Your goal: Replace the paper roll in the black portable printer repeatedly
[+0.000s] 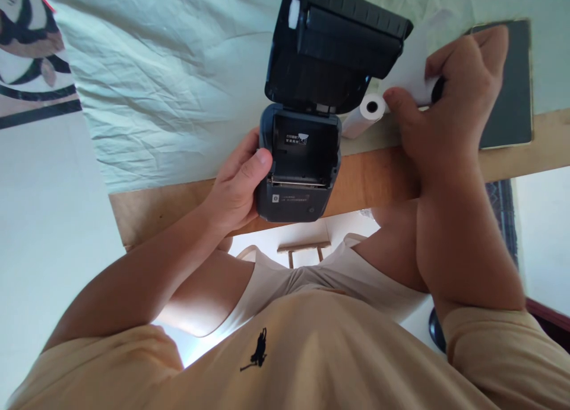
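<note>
My left hand [240, 181] grips the left side of a black portable thermal printer [296, 202], its thumb on the front edge. The printer's lid [327, 48] is swung up, and its dark inner compartment [305, 149] shows nothing but a small printed label. A white paper roll [363, 116] lies just right of the printer, with its core end facing up. My right hand [463, 95] has curled fingers around a white paper-like thing [409, 72] with a dark end; its full shape is hidden. The right thumb tip is close to the roll; I cannot tell if they touch.
A dark flat slab [512, 89] with a light rim lies under and beyond the right hand. Pale green cloth [178, 89] covers the wooden table [374, 169], whose bare front edge shows. A panda picture [33, 54] is at the far left. My legs are below the table edge.
</note>
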The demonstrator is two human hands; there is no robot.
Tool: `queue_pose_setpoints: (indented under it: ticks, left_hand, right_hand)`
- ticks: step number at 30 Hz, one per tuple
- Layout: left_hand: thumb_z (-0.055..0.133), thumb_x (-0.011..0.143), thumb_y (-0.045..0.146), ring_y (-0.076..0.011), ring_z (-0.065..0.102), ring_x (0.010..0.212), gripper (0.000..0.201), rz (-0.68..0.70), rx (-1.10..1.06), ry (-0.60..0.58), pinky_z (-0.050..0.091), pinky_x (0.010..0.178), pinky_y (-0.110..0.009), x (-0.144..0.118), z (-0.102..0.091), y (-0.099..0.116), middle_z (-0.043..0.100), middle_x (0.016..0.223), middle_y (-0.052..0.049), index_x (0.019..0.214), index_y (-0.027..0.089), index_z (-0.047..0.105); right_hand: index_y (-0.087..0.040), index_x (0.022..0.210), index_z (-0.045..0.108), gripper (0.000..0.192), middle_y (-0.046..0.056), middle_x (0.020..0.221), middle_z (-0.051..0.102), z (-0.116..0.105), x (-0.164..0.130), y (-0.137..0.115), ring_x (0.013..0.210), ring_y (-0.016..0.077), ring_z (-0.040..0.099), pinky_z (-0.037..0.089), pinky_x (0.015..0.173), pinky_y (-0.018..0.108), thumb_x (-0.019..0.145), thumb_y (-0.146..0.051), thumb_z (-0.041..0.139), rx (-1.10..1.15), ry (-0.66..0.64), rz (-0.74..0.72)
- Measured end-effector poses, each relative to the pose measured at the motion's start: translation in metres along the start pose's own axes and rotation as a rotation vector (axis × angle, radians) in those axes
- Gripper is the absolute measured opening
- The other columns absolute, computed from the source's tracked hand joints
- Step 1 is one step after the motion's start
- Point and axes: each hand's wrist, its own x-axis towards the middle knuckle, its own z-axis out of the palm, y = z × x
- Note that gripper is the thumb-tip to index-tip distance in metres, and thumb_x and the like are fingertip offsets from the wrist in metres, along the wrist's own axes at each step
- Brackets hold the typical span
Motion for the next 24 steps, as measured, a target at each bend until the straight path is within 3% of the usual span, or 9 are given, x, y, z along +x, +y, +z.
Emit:
queue_pose_setpoints:
  ticks: [3, 7, 12, 17, 21, 24]
  left_hand:
    - [0.056, 0.1, 0.055, -0.0207, 0.076, 0.092, 0.05, 0.001, 0.017, 0.011, 0.065, 0.077, -0.034, -0.001, 0.0, 0.0, 0.076, 0.116, -0.008, 0.132, 0.018, 0.066]
    - [0.057, 0.1, 0.056, -0.0224, 0.077, 0.091, 0.051, 0.018, 0.038, 0.018, 0.064, 0.079, -0.037, -0.001, 0.001, 0.001, 0.075, 0.115, -0.009, 0.133, 0.018, 0.066]
    - [0.055, 0.102, 0.051, -0.0179, 0.076, 0.092, 0.047, 0.021, -0.001, -0.013, 0.066, 0.078, -0.031, -0.001, 0.001, 0.002, 0.076, 0.115, -0.006, 0.134, 0.017, 0.065]
    - [0.055, 0.102, 0.054, -0.0167, 0.076, 0.096, 0.05, 0.008, -0.016, -0.02, 0.067, 0.081, -0.029, 0.0, 0.0, 0.001, 0.076, 0.116, -0.005, 0.133, 0.016, 0.064]
    - [0.055, 0.1, 0.057, -0.0173, 0.076, 0.094, 0.051, 0.011, -0.007, -0.012, 0.067, 0.079, -0.03, 0.0, 0.001, 0.0, 0.077, 0.115, -0.005, 0.131, 0.018, 0.066]
    - [0.053, 0.102, 0.046, -0.0178, 0.076, 0.091, 0.04, 0.011, -0.024, 0.009, 0.066, 0.072, -0.029, -0.002, 0.004, 0.002, 0.077, 0.116, -0.004, 0.13, 0.022, 0.068]
  right_hand:
    - [-0.026, 0.086, 0.043, 0.027, 0.01, 0.114, 0.049, -0.001, -0.002, -0.003, 0.118, 0.0283, 0.056, 0.045, 0.111, 0.048, 0.087, -0.035, 0.068, -0.018, -0.063, 0.007]
    - [-0.026, 0.091, 0.042, 0.018, 0.01, 0.107, 0.051, 0.002, -0.002, 0.002, 0.112, 0.0281, 0.054, 0.042, 0.107, 0.052, 0.089, -0.033, 0.058, 0.033, -0.07, -0.024]
    - [-0.023, 0.104, 0.046, 0.045, 0.0, 0.098, 0.047, 0.006, 0.001, 0.011, 0.09, 0.0135, 0.049, 0.044, 0.091, 0.037, 0.067, -0.016, 0.072, 0.235, 0.076, -0.092]
    - [-0.021, 0.094, 0.05, 0.038, -0.004, 0.093, 0.046, 0.003, 0.0, 0.014, 0.08, 0.0068, 0.042, 0.037, 0.075, 0.027, 0.064, -0.007, 0.069, 0.399, 0.154, -0.198]
    - [-0.021, 0.104, 0.063, 0.038, -0.005, 0.096, 0.058, -0.008, -0.001, 0.021, 0.082, 0.0075, 0.048, 0.039, 0.077, 0.029, 0.069, -0.01, 0.071, 0.255, 0.124, -0.212]
    - [-0.025, 0.118, 0.064, 0.048, -0.002, 0.106, 0.066, -0.014, -0.003, 0.027, 0.095, 0.016, 0.061, 0.047, 0.087, 0.037, 0.072, -0.012, 0.068, 0.074, 0.029, -0.217]
